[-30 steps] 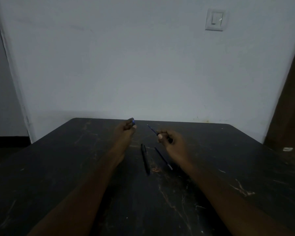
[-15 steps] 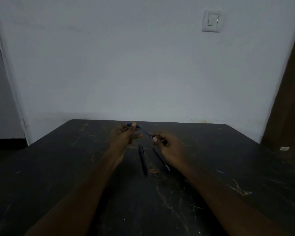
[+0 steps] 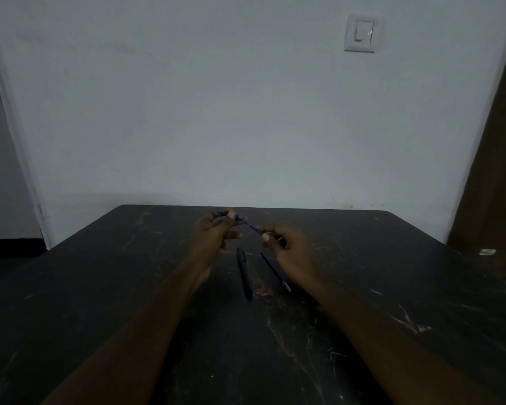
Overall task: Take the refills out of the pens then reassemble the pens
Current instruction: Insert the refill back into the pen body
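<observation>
My left hand (image 3: 214,232) pinches a short blue pen piece (image 3: 223,213) above the dark table. My right hand (image 3: 287,244) grips the other end of a thin blue pen part (image 3: 253,227) that runs between the two hands; the joint between the pieces is too small to make out. Below the hands, a dark pen (image 3: 244,273) lies on the table, pointing toward me. Beside it on the right lies a thin refill (image 3: 275,271), partly hidden under my right hand.
The dark scratched table (image 3: 362,287) reaches to a white wall. A light switch (image 3: 360,33) is on the wall at upper right. A small white object (image 3: 487,252) sits at the far right. A brown door edge (image 3: 497,171) stands on the right.
My hands were apart, each holding a separate piece; they have come together, and the blue piece in my left hand now meets the thin part held by my right.
</observation>
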